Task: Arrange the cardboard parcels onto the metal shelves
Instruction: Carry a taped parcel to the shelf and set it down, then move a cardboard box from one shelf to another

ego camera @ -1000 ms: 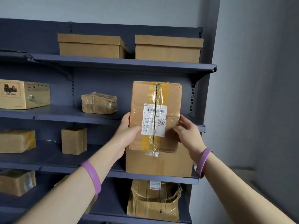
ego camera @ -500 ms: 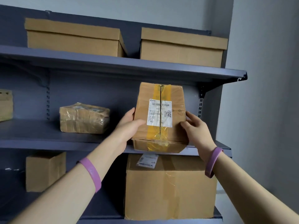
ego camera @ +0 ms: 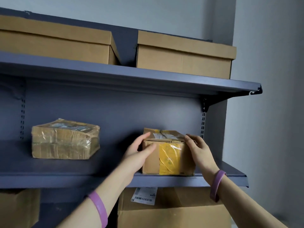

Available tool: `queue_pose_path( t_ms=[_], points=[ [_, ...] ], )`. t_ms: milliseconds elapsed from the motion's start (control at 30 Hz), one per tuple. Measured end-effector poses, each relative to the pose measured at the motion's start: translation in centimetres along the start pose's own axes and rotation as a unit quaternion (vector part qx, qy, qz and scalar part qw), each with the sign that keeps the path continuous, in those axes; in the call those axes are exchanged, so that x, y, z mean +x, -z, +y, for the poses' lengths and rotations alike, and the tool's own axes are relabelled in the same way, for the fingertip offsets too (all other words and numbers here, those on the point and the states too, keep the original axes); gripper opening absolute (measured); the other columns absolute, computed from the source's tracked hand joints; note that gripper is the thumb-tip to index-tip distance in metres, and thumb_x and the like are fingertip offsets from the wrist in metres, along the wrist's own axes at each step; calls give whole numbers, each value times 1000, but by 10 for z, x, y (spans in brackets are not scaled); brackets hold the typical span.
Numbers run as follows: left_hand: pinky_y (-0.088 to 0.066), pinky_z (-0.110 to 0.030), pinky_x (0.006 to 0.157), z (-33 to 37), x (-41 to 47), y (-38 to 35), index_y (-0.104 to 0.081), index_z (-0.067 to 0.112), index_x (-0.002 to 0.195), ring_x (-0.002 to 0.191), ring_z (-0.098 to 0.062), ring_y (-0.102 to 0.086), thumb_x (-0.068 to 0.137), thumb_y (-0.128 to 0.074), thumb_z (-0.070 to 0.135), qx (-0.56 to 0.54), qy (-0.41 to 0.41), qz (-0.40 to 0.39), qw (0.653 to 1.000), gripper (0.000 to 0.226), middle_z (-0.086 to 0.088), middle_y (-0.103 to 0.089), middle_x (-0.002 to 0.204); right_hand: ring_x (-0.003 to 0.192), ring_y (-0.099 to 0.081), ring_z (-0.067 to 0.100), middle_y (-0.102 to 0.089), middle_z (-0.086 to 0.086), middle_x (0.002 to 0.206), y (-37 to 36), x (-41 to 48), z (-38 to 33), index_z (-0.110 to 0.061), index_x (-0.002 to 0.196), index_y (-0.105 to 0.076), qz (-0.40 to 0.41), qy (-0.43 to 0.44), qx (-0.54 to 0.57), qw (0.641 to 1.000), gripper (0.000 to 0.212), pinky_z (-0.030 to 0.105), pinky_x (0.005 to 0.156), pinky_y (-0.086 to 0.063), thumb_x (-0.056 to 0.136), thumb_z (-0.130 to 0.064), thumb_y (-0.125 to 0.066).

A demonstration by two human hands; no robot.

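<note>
Nearest, along the bottom edge, two bare forearms reach upward, each ringed by a smooth purple wristband (ego camera: 98, 208). Beyond them, lower centre, the left hand (ego camera: 139, 153) lies against the left side of the taped parcel (ego camera: 171, 157), fingers nearly straight and blurred, thumb across the front face. The right hand (ego camera: 199, 150) curls its fingers over the parcel's top right edge. This squat, dented cardboard parcel, banded with glossy yellow tape, sits on the middle shelf (ego camera: 65, 175) near its right end, close to the front lip.

Beneath that shelf stands a large plain carton (ego camera: 172, 214) with a white barcode label (ego camera: 144, 195).

Further left on the same shelf, well apart, rests a wrapped parcel (ego camera: 65, 139), crinkled under clear film.

The shelving is matte blue-grey metal with a flat back panel (ego camera: 115, 112). Across the upper frame the top shelf (ego camera: 131, 76) carries two lidded cardboard boxes (ego camera: 57, 45) side by side. A pale grey wall (ego camera: 271, 63) fills the right.
</note>
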State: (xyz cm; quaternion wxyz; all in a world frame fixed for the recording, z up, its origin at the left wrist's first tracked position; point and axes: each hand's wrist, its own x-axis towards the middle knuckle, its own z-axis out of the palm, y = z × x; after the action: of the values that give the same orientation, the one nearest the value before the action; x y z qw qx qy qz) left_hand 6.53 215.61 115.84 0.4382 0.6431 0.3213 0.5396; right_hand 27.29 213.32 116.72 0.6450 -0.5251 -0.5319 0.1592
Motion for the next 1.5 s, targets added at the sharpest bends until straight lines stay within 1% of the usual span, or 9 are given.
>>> queue_pose_path(
  t_ms=[200,333,600,867,1033,1167,1233,1367,1500],
  points=[
    [-46,-13,77,-7,22,-17,-52,56,122,111,-1,-55,88,-65,42,53,-12,20,998,39,19,-54,131,110,-60,20,-69,-1,114,7,18,4,-27,109,-66,0,-9,-49,999,26,41,101,-46,92,-45,-58],
    [-32,-19,100,2,30,-10,-44,45,137,125,4,-37,89,-64,38,98,-56,57,992,53,23,-43,136,125,-50,33,-63,5,128,16,23,-26,-26,126,-60,69,100,-175,977,38,51,105,-39,93,-47,-56],
    [-35,-27,109,44,29,90,-56,30,128,129,-8,-46,94,-58,33,146,-97,183,967,34,9,-53,137,119,-54,13,-64,-6,124,-96,8,-88,-25,121,-63,-65,231,-114,964,28,23,94,-38,94,-28,-58],
    [-43,-12,81,29,22,245,-55,28,129,109,-1,-55,92,-59,33,205,-75,257,941,38,6,-55,134,117,-55,15,-57,3,135,-234,0,-80,-22,133,-53,-183,118,-102,971,44,23,92,-37,94,-42,-59],
    [-33,-22,88,5,35,318,-52,25,133,111,-7,-48,91,-60,39,174,-14,242,954,45,3,-51,138,116,-57,23,-56,7,135,-305,3,-64,-23,141,-41,-168,-28,-68,983,66,34,94,-48,89,-61,-53],
    [-49,-40,94,-15,51,342,-57,28,118,108,-19,-61,82,-47,73,114,113,216,963,58,5,-64,120,113,-58,20,-59,1,128,-332,0,-55,-26,134,-48,-164,-122,-28,978,72,38,94,-50,83,-76,-45],
    [-55,-41,85,-20,57,343,-64,32,110,94,-17,-69,74,-37,84,89,134,181,970,69,6,-72,108,115,-57,17,-60,-4,126,-334,-3,-51,-30,127,-53,-156,-113,-14,981,78,42,105,-44,73,-85,-43],
    [-44,-46,103,-23,65,343,-60,29,127,118,-25,-58,51,-29,92,128,114,194,966,104,0,-62,129,123,-52,13,-56,-8,131,-334,-8,-54,-27,134,-48,-155,-86,-22,984,101,44,113,-36,55,-90,-39],
    [-49,-32,80,-28,49,343,-64,28,108,98,-20,-64,65,-31,68,133,59,193,970,67,1,-69,110,111,-56,-6,-56,-8,134,-333,-13,-47,-24,136,-43,-160,-12,32,987,67,24,99,-44,81,-58,-59]
  ],
)
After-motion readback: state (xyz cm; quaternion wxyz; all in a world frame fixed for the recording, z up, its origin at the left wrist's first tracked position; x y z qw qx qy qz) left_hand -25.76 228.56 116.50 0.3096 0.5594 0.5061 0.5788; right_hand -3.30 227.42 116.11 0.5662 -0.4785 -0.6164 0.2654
